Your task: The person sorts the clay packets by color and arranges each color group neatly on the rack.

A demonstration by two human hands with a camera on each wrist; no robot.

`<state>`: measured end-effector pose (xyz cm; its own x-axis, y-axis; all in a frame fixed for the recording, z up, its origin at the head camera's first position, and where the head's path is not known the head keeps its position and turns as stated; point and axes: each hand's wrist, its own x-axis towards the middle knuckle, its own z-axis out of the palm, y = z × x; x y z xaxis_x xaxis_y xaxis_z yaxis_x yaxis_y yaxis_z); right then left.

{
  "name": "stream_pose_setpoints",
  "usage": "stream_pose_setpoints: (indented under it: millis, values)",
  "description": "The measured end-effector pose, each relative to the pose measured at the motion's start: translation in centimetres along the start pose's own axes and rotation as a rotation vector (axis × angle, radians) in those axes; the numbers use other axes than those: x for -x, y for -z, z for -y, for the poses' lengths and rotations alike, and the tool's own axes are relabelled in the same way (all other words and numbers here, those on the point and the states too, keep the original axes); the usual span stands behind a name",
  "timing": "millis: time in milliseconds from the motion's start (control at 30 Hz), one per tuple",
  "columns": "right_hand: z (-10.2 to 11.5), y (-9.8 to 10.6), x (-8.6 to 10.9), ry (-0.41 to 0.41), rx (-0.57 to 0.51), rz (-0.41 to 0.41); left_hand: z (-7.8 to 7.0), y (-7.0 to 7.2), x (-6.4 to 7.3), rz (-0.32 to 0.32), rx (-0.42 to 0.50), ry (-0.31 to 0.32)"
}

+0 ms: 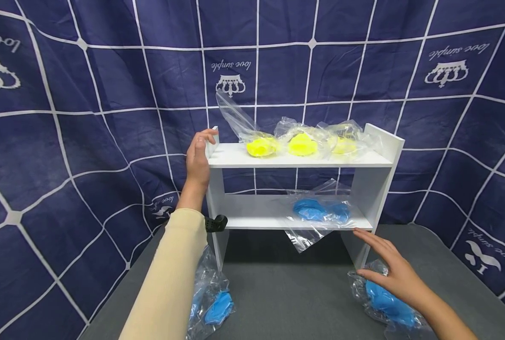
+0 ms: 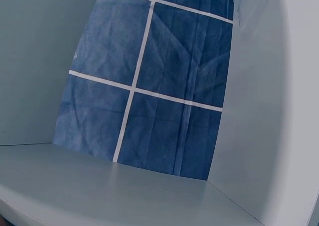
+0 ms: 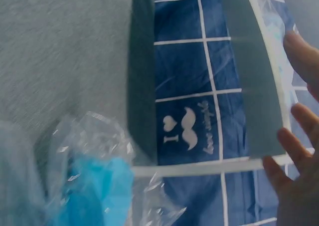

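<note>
A white two-tier shelf [image 1: 299, 162] stands on the dark table. My left hand [image 1: 198, 160] grips the top of its left side panel, the fingers bent over the edge. Beside the lower right corner of the shelf, my right hand [image 1: 390, 269] has its fingers spread and holds nothing. Under that hand lies a clear bag with a blue lump [image 1: 388, 302] in it. On the upper board sit three clear bags with yellow lumps [image 1: 302, 144]. Bagged blue lumps [image 1: 309, 209] rest on the lower board, toward its right, with a bag corner hanging over the front.
More bagged blue lumps [image 1: 219, 308] lie on the table [image 1: 286, 297] at the front left, near my left sleeve [image 1: 167, 278]. A navy cloth [image 1: 167, 94] with white grid lines hangs behind and along both sides.
</note>
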<state>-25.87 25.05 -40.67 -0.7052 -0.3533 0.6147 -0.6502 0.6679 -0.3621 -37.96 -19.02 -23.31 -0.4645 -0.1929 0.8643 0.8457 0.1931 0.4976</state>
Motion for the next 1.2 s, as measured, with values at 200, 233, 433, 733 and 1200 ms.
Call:
stream_pose_setpoints:
  millis: [200,233,433,733,1200]
  values:
    - [-1.2,0.2,2.1,-0.058,-0.089,0.174,0.2,0.1,0.0,0.0,-0.006,0.001]
    - [-1.4,0.2,2.4,-0.053,-0.088,0.184,0.2,0.1,0.0,0.002,-0.007,-0.001]
    - [-3.5,0.0,4.4,0.074,-0.065,0.226,0.1,0.0,0.0,0.002,-0.002,-0.009]
    - [-6.0,0.1,7.0,0.159,-0.076,0.259,0.0,0.0,0.0,-0.003,0.003,-0.017]
    - [-8.0,0.7,9.7,0.056,0.065,0.334,0.2,0.1,0.0,-0.003,0.01,-0.023]
